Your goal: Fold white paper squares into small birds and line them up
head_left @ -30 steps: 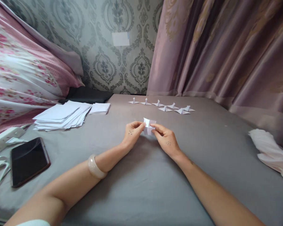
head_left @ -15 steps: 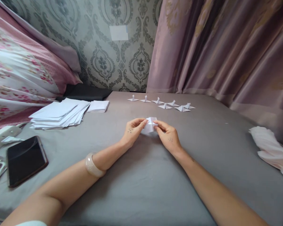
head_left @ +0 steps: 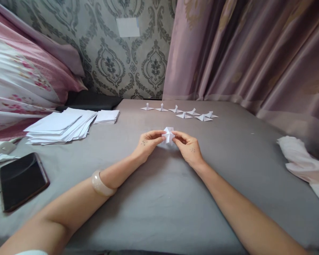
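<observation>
A small white piece of folded paper point(head_left: 169, 135) is held up between both hands, its creased panels meeting near the middle. My left hand point(head_left: 149, 142) pinches its left edge between thumb and fingers. On the opposite edge, my right hand point(head_left: 187, 144) grips it the same way. Beyond the hands, several folded paper birds point(head_left: 184, 115) stand in two loose rows on the grey cloth surface point(head_left: 154, 198). The paper's underside is hidden from me.
At the left lie a stack of white paper sheets point(head_left: 58, 124), a smaller stack of paper squares point(head_left: 106, 117), a phone point(head_left: 23, 182) and a power strip point(head_left: 0, 148). A pale crumpled cloth point(head_left: 305, 164) lies at the right. Curtains point(head_left: 228, 53) hang behind.
The paper's sides have been pushed inward, so its panels now fold toward the centre in a star-like shape. Both hands keep their pinch. The view has shifted slightly.
</observation>
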`<action>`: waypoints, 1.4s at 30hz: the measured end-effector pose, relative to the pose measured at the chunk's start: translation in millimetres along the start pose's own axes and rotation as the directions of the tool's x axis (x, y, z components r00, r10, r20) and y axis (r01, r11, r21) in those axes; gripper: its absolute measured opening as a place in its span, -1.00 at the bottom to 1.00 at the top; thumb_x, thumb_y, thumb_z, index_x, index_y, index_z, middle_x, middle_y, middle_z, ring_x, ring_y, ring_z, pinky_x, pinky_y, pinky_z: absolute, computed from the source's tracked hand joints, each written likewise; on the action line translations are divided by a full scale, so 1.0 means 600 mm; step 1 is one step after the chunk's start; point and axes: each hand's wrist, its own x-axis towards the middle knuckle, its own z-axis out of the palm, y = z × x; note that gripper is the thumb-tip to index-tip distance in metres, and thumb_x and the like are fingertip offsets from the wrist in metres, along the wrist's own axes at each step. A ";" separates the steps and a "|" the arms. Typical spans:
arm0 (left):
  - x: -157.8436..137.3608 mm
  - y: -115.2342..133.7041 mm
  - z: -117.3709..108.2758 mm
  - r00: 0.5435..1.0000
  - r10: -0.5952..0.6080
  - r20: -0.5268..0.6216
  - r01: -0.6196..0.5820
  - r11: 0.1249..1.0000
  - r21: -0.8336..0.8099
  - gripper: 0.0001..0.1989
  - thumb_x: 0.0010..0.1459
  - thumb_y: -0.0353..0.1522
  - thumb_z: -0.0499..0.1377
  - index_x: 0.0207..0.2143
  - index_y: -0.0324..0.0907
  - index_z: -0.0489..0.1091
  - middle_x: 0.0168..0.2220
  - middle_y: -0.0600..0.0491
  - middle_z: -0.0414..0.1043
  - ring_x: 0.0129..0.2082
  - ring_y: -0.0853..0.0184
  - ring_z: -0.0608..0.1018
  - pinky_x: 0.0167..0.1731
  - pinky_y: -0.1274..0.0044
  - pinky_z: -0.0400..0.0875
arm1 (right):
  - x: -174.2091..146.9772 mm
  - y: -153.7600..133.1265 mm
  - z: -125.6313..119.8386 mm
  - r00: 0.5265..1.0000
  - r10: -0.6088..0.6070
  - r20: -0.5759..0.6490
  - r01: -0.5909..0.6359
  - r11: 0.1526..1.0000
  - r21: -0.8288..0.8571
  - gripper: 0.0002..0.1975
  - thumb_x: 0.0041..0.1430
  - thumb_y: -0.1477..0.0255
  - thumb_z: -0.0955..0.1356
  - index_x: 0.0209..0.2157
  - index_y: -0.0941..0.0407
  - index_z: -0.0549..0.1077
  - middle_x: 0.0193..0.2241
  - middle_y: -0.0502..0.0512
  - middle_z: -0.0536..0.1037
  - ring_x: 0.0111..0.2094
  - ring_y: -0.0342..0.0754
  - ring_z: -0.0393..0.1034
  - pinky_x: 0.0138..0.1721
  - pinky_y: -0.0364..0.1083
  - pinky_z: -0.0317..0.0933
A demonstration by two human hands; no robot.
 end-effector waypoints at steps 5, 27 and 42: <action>0.004 -0.003 -0.003 0.998 -0.056 0.016 0.056 0.998 -0.041 -0.71 -0.14 -0.31 0.40 -0.28 -0.16 0.58 -0.30 0.01 0.60 -0.33 0.35 0.54 -0.20 0.50 0.36 | 0.001 -0.008 0.003 0.998 0.055 0.000 -0.054 0.991 0.119 -0.73 -0.10 0.35 0.45 -0.28 0.09 0.57 -0.36 0.02 0.63 -0.29 -0.06 0.51 -0.11 -0.03 0.35; -0.003 0.007 -0.002 0.992 0.122 -0.013 -0.117 0.974 0.192 -0.80 -0.04 -0.31 0.34 -0.31 -0.16 0.61 -0.34 0.03 0.56 -0.36 0.36 0.48 -0.27 0.53 0.33 | 0.002 -0.027 -0.010 0.962 0.268 0.050 -0.273 0.945 0.180 -0.53 -0.16 0.37 0.47 -0.11 0.06 0.50 -0.18 0.12 0.61 -0.16 -0.03 0.49 -0.21 -0.07 0.35; 0.003 0.005 -0.009 0.998 0.055 -0.007 -0.054 0.994 0.097 -0.79 -0.07 -0.32 0.36 -0.32 -0.15 0.59 -0.36 0.06 0.55 -0.37 0.39 0.47 -0.28 0.55 0.32 | 0.017 -0.030 -0.024 0.957 0.287 0.046 -0.288 0.914 0.284 -0.65 -0.08 0.06 0.44 -0.51 0.07 0.47 -0.48 -0.02 0.51 -0.35 -0.11 0.36 -0.22 -0.10 0.16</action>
